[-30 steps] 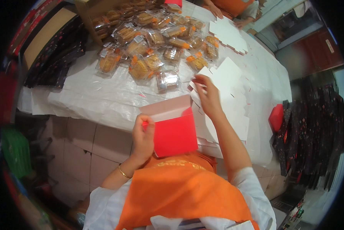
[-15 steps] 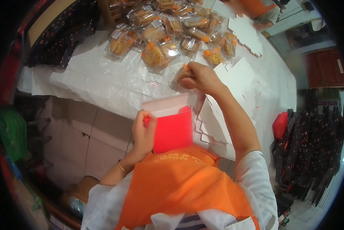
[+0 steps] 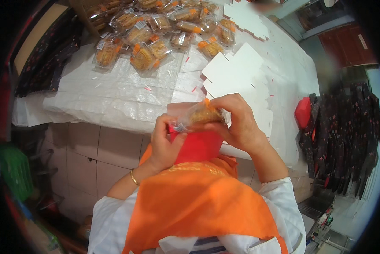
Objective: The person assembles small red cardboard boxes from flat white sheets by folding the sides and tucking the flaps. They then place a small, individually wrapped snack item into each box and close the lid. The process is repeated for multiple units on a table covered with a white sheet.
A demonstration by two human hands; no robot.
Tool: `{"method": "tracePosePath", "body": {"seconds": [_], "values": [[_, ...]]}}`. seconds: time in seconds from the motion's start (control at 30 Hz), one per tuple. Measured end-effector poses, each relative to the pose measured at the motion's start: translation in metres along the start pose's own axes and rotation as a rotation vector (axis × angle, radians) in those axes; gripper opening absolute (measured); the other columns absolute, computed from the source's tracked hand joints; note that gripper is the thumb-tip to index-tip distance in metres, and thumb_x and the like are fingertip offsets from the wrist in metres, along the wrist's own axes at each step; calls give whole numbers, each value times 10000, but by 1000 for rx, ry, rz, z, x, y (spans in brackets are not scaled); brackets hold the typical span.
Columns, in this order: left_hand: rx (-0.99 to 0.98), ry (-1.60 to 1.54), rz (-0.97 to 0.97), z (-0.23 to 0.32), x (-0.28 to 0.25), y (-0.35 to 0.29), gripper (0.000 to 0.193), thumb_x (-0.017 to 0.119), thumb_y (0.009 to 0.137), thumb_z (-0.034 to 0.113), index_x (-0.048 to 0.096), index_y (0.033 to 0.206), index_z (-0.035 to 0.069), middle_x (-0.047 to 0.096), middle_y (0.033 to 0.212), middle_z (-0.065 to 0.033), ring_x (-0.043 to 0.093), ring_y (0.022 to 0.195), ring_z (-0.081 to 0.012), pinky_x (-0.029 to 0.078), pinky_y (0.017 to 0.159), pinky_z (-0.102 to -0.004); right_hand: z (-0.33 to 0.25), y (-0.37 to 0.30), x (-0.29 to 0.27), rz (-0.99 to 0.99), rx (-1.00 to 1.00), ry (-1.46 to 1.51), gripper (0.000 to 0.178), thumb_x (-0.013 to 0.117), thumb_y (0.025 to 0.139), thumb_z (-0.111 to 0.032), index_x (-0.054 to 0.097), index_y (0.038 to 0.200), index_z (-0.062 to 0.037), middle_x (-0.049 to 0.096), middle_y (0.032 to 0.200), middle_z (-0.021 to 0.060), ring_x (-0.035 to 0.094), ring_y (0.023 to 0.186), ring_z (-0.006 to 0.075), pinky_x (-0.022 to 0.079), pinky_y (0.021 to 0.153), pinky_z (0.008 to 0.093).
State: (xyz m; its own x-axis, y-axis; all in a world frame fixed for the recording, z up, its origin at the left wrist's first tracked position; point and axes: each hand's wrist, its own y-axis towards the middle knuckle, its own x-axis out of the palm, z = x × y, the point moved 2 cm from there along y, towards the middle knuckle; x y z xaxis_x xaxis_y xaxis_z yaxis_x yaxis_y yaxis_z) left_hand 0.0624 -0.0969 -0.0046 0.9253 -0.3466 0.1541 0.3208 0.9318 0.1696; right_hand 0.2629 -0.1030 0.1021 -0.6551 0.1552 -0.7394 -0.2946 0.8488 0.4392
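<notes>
My left hand (image 3: 165, 142) is closed on the left side of a red box (image 3: 200, 146), held upright against my orange apron with its flap tipped back toward the table. In my right hand (image 3: 236, 120) is a clear plastic pack of cookies (image 3: 203, 115) with an orange label, gripped between thumb and fingers. The pack is tilted over the box's top opening, its left end close to my left fingers. It covers much of the opening, so the inside of the box is hidden.
Several clear packs of cookies (image 3: 142, 57) are heaped at the far side of the white-covered table (image 3: 113, 95). Flat white box blanks (image 3: 234, 70) lie stacked right of centre. Dark flowered cloth (image 3: 346, 139) hangs at the right, beside a red object (image 3: 302, 112).
My right hand has brought the cookie pack from near the heap back toward me, over the red box. The left hand still holds the box. My view has shifted to the right.
</notes>
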Motion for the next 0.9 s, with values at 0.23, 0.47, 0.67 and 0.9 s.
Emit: {"method": "tracePosePath", "body": {"seconds": [0.23, 0.47, 0.67, 0.9], "values": [[-70, -4, -28, 2, 12, -5, 433, 680, 856, -63, 475, 1227, 29, 522, 1082, -57, 543, 931, -121, 486, 832, -272, -17, -8, -10, -227, 25, -124, 431, 782, 790, -102, 606, 1180, -156, 665, 959, 10, 612, 896, 224, 421, 882, 388], [-64, 29, -103, -2, 12, -2, 390, 650, 919, 20, 477, 1268, 38, 546, 1098, -62, 537, 905, -113, 467, 781, -252, 4, -50, -17, 290, 79, -165, 364, 677, 899, -179, 586, 1248, -124, 617, 1223, 116, 592, 1099, 245, 448, 912, 355], [-34, -76, -66, -7, 23, 8, 289, 589, 975, 84, 491, 1242, 40, 552, 1057, -52, 532, 935, -131, 449, 834, -275, 45, -108, 35, 345, 921, 855, 560, 380, 1065, -510, 463, 1359, -41, 567, 1292, 103, 560, 1110, 154, 465, 931, 310], [46, 202, -141, -8, 11, 18, 176, 462, 1005, 101, 597, 1034, -8, 593, 1043, -87, 550, 924, -153, 442, 854, -286, 26, -107, 54, 513, 833, 937, 400, 424, 1080, -348, 497, 1292, -17, 614, 1260, 113, 600, 1044, 145, 487, 888, 292]]}}
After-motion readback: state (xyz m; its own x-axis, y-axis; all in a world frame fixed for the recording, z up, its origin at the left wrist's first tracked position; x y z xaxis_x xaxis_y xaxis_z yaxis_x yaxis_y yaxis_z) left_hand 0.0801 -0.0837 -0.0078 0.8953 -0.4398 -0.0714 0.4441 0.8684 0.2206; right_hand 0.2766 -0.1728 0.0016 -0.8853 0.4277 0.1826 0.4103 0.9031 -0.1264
